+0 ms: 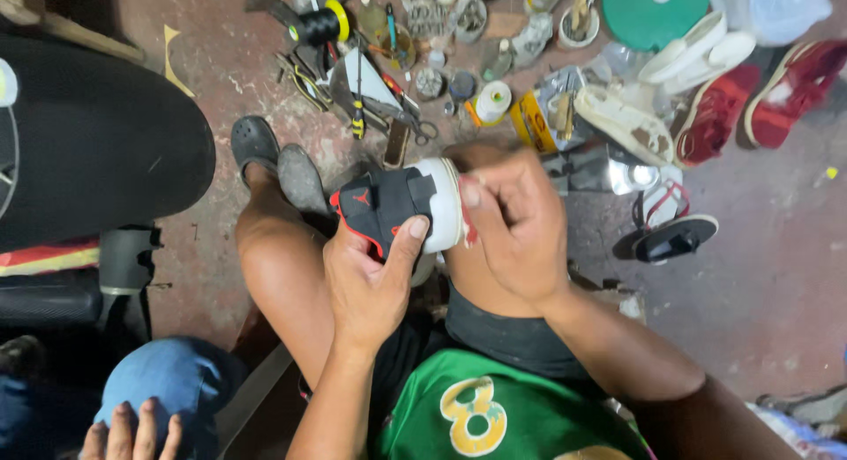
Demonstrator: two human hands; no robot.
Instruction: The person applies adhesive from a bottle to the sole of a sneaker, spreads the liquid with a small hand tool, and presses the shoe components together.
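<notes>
Two hands, left hand (pixel 366 279) and right hand (pixel 516 226), grip one sneaker (pixel 397 209).

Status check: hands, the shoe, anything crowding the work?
Left hand grips black-and-red shoe from below. Right hand pinches at its white sole. Tools and a thread spool litter the floor beyond; another person's hand lower left.

- Left hand (pixel 371 279) grips a black-and-red sneaker (pixel 388 209) at frame centre.
- Right hand (pixel 516 222) pinches its white sole edge.
- Tools (pixel 371 89) litter the upper floor.
</notes>
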